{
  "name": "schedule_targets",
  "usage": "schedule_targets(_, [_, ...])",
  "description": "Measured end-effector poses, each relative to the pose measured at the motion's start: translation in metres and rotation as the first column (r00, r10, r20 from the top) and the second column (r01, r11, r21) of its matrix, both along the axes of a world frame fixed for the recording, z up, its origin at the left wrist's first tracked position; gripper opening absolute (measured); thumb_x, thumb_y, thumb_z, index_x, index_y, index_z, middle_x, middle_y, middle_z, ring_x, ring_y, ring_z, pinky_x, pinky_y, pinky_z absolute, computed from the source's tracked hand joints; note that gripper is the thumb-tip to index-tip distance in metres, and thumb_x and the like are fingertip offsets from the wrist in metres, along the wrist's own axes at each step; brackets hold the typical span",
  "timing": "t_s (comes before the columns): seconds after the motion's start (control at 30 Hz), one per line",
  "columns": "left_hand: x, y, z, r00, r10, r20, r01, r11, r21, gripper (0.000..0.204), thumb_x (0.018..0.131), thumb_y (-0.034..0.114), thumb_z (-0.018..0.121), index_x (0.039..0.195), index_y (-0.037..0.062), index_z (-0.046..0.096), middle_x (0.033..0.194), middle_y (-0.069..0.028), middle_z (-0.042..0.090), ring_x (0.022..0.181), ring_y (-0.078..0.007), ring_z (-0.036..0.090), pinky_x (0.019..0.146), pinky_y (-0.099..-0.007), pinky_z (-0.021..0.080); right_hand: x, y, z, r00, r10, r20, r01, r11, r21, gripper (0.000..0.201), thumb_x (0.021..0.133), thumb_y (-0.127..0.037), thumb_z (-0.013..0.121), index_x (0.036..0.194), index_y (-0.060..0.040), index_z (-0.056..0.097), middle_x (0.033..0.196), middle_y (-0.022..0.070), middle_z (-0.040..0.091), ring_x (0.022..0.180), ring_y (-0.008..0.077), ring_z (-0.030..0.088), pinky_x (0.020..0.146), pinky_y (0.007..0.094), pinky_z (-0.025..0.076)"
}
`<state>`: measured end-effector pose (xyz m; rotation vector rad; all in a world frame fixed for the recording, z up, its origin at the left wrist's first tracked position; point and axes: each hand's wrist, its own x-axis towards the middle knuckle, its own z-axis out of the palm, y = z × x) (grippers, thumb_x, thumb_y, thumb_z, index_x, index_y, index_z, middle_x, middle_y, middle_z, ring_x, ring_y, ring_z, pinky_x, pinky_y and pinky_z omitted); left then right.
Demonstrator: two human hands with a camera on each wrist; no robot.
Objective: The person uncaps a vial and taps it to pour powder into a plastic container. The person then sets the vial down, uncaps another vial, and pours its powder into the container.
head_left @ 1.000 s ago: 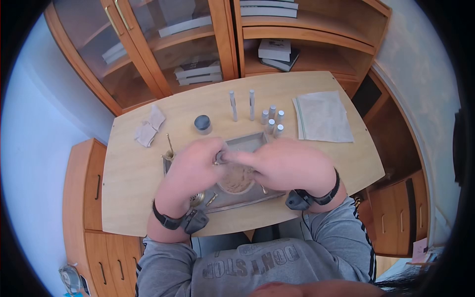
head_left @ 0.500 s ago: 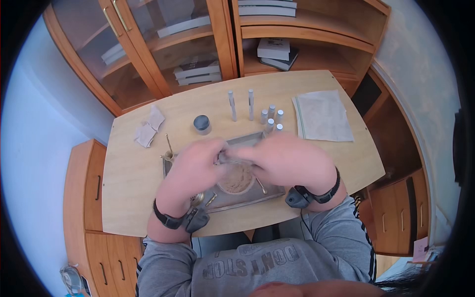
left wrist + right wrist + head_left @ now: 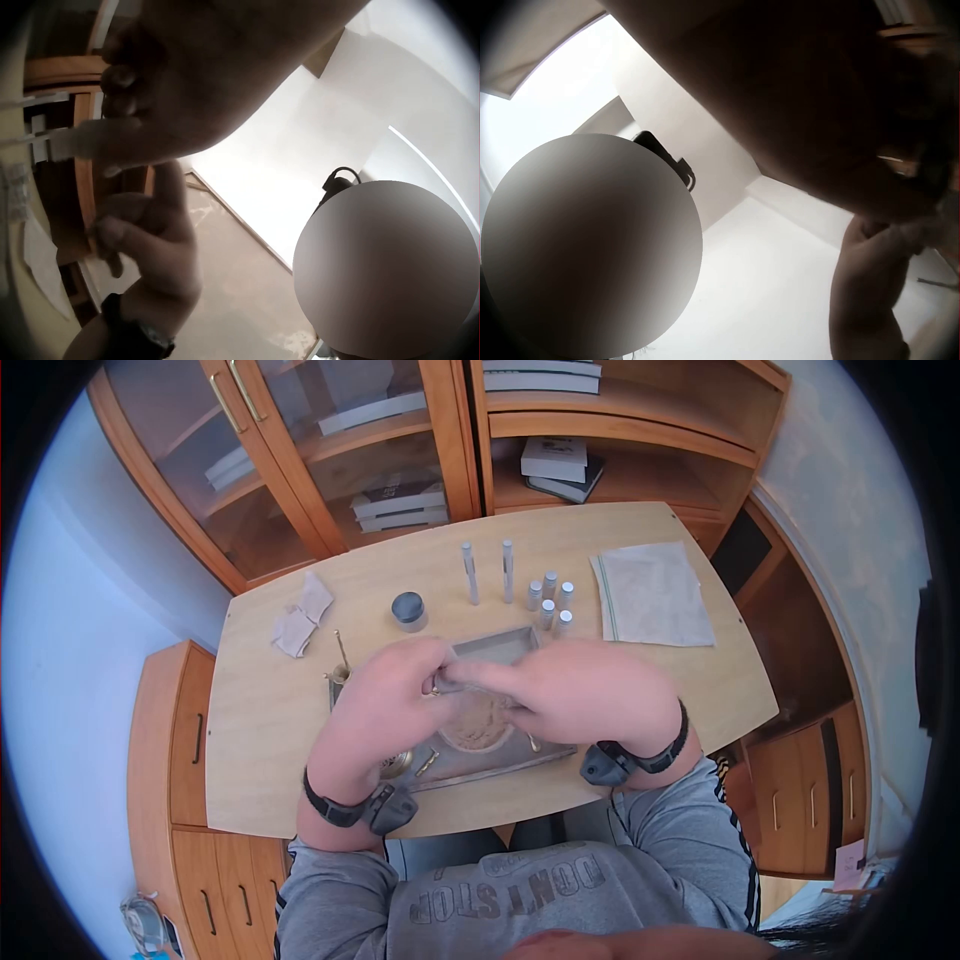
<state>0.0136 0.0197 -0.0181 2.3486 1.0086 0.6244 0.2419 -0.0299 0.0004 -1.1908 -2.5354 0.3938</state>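
Perhaps, by dipping, the left hand or right hand could tip the round pale bowl of beige powder, frame centre; whether their fingers clamp anything I cannot tell.

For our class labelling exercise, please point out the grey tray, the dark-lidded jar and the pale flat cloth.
Grey tray (image 3: 507, 647), head view: bare floor near its far edge.
Dark-lidded jar (image 3: 408, 609), head view: its lid.
Pale flat cloth (image 3: 655, 596), head view: middle of the fabric.
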Motion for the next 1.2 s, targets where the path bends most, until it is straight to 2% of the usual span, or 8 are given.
schedule_targets(0.3, [0.004,-0.005,0.004,0.997,0.03,0.065,-0.028,0.999,-0.026,0.024,0.074,0.012,0.074,0.095,0.001,0.066,0.08,-0.0139,0.061,0.075,-0.0311,0.06,0.068,-0.0392,0.049,0.001,0.0,0.005,0.935,0.095,-0.342,0.006,0.959,0.283,0.059,0.084,-0.014,0.073,0.14,-0.0222,0.058,0.078,0.0125,0.068,0.067,0.0371,0.065,0.062,0.0449,0.051])
schedule_targets(0.5, [0.003,-0.001,-0.003,1.0,0.021,-0.014,-0.02,0.999,0.04,0.025,0.077,0.014,0.075,0.097,0.002,0.068,0.081,-0.0144,0.063,0.077,-0.0308,0.063,0.069,-0.0395,0.05,0.0,0.001,0.006,0.976,-0.052,0.212,0.08,0.989,-0.122,0.058,0.084,-0.015,0.073,0.14,-0.0223,0.059,0.078,0.0126,0.069,0.067,0.0344,0.065,0.063,0.0427,0.051])
schedule_targets(0.7, [0.005,-0.004,0.001,0.997,0.076,-0.015,-0.077,0.995,-0.07,0.022,0.076,0.013,0.074,0.094,0.0028,0.067,0.081,-0.0142,0.064,0.078,-0.0309,0.063,0.07,-0.0401,0.05,0.002,0.002,0.001,0.937,0.095,-0.336,0.0,0.962,0.272,0.062,0.085,-0.014,0.07,0.144,-0.0245,0.056,0.076,0.0138,0.068,0.066,0.0346,0.065,0.06,0.0452,0.05])
schedule_targets(0.8, [0.008,-0.01,0.008,0.996,0.073,0.06,-0.072,0.997,-0.023,0.022,0.077,0.013,0.075,0.094,0.0031,0.068,0.081,-0.0138,0.064,0.077,-0.0302,0.062,0.07,-0.0397,0.05,0.002,0.0,0.006,0.955,0.072,-0.289,0.019,0.954,0.298,0.062,0.085,-0.014,0.071,0.145,-0.0217,0.056,0.077,0.0126,0.068,0.065,0.0339,0.066,0.06,0.0454,0.05])
schedule_targets(0.87, [0.002,-0.001,-0.003,0.999,0.038,0.035,-0.038,0.999,0.01,0.022,0.077,0.013,0.076,0.094,0.0031,0.068,0.08,-0.0136,0.063,0.076,-0.03,0.061,0.07,-0.0396,0.05,0.002,-0.001,0.008,0.974,-0.028,0.227,0.053,0.993,-0.109,0.062,0.088,-0.016,0.067,0.147,-0.0242,0.052,0.077,0.0136,0.069,0.068,0.0341,0.067,0.061,0.0452,0.053])
schedule_targets(0.9, [-0.001,0.002,-0.006,1.0,0.003,0.007,-0.003,0.999,0.04,0.022,0.077,0.014,0.076,0.094,0.0031,0.067,0.079,-0.0134,0.062,0.076,-0.0297,0.061,0.069,-0.0394,0.049,0.003,0.0,0.006,0.974,-0.028,0.226,0.054,0.993,-0.109,0.062,0.088,-0.016,0.067,0.147,-0.0242,0.052,0.077,0.0136,0.069,0.068,0.0341,0.067,0.061,0.0452,0.053])
schedule_targets(1.07, [0.004,-0.006,-0.001,0.996,0.036,0.085,-0.035,0.999,-0.008,0.022,0.076,0.014,0.077,0.092,0.003,0.066,0.076,-0.0129,0.059,0.072,-0.0294,0.059,0.066,-0.0394,0.048,0.005,0.003,0.001,0.97,0.069,-0.233,-0.004,0.963,0.27,0.062,0.084,-0.012,0.07,0.144,-0.0194,0.057,0.072,0.0104,0.066,0.067,0.033,0.065,0.06,0.0442,0.05])
schedule_targets(1.2, [0.001,-0.003,0.001,0.996,0.074,0.042,-0.074,0.997,-0.015,0.022,0.076,0.013,0.076,0.091,0.0026,0.065,0.074,-0.0127,0.059,0.071,-0.0293,0.059,0.065,-0.0393,0.047,0.003,-0.002,0.013,0.912,0.093,-0.4,0.015,0.966,0.259,0.06,0.084,-0.013,0.07,0.143,-0.0205,0.059,0.072,0.0104,0.066,0.067,0.0336,0.064,0.061,0.0448,0.05])
